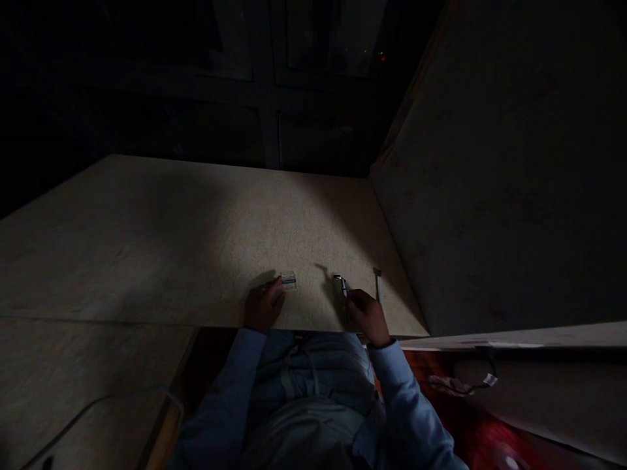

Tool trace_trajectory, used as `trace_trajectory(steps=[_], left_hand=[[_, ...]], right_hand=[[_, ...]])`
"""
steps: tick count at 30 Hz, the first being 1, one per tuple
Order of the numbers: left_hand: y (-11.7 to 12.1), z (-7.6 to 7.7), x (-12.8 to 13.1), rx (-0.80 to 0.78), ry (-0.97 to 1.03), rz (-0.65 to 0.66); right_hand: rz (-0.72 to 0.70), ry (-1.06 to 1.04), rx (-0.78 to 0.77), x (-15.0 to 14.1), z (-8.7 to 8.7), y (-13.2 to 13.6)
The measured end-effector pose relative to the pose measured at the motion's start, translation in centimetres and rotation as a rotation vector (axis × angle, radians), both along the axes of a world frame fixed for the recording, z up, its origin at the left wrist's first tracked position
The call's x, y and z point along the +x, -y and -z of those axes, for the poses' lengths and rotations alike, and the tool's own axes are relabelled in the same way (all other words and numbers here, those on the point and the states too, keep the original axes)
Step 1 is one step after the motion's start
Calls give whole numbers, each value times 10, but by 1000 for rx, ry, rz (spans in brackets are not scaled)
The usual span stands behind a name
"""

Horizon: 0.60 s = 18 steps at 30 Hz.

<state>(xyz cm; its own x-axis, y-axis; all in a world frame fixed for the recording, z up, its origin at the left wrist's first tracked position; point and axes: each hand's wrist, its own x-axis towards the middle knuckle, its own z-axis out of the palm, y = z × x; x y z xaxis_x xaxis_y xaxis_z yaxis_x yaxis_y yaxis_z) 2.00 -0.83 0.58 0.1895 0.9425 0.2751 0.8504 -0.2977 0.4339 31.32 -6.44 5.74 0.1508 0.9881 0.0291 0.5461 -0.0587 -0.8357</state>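
Observation:
On the pale table (294, 215), a small clear plastic case (289, 281) with a dark green stripe lies near the front edge. My left hand (263, 307) rests beside it, index fingertip at the case's left edge, thumb and finger apart. My right hand (365, 313) is closed around the handle of a razor (343, 286). The razor's head points up and left, and its lower handle is partly hidden by my fingers. Just right of that hand lies a slim, pale-handled thing with a dark head (379, 284), perhaps another razor; its lower end is hidden.
A tall patterned panel (499, 183) rises along the table's right side. Dark window frames (269, 130) stand behind the far edge. At lower left, a cable (112, 395) crosses a lower surface. Something red (499, 440) sits at lower right. The light is dim.

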Motion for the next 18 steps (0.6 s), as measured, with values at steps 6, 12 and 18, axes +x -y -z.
trace_trajectory(steps=[6,12,18], left_hand=[[-5,-5,4,-53,-57,-36],[-6,-10,6,-70,-65,-68],[-4,-7,6,-74,-34,-59]], right_hand=[[-2,-70,41,-39,24,-2],[192,-37,145,-45,44,-8],[166,-109,168,-38,47,-8]])
